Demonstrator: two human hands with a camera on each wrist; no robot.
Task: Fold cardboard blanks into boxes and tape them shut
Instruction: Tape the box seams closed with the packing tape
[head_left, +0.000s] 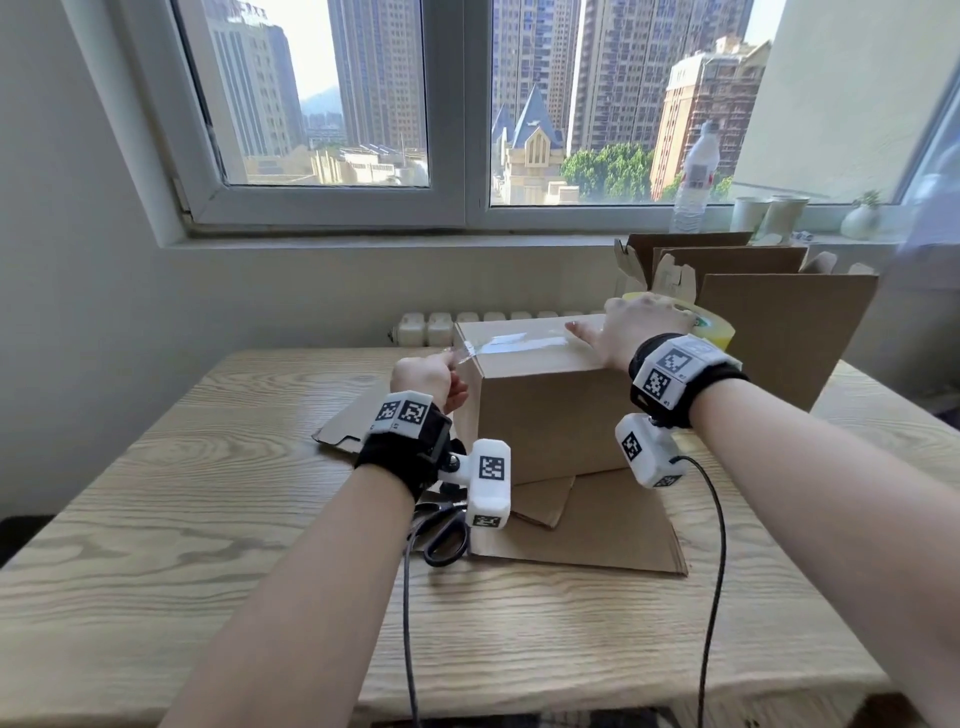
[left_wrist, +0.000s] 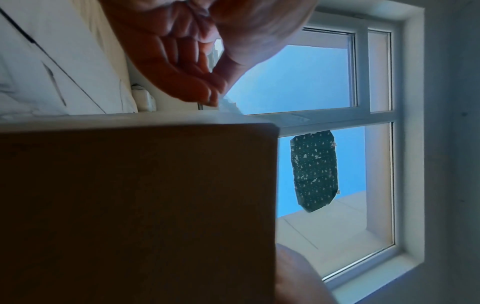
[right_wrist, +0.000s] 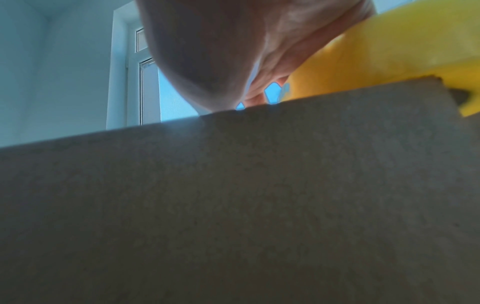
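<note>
Standing at the centre of the head view on the wooden bench (head_left: 156, 519): a closed cardboard box (head_left: 550, 415), set on flat cardboard blanks (head_left: 597, 530). Running across its top, a strip of clear tape (head_left: 511, 340), stretched past the upper left edge of the box. Left hand (head_left: 423, 376) just left of that edge, grip clamped on the free tape end, thumb and fingertips (left_wrist: 211, 96) pinched together in the left wrist view, the box's brown side filling the lower left of that picture. Right hand (head_left: 631, 327) resting on the box top toward the right of the frame, thumb extended along the tape, other digits hidden behind the hand; grip apart or curled cannot tell. Just beyond that hand, a yellow tape roll (head_left: 714, 325), touching or held cannot tell; in the right wrist view seen as a yellow mass at the upper right beside the palm. Black scissors (head_left: 441, 535) lying on the bench below the left wrist. More folded cardboard (head_left: 779, 322) leaning upright at the right, below the windowsill, with a plastic bottle (head_left: 693, 182) and pale cups (head_left: 769, 215) on the sill.
</note>
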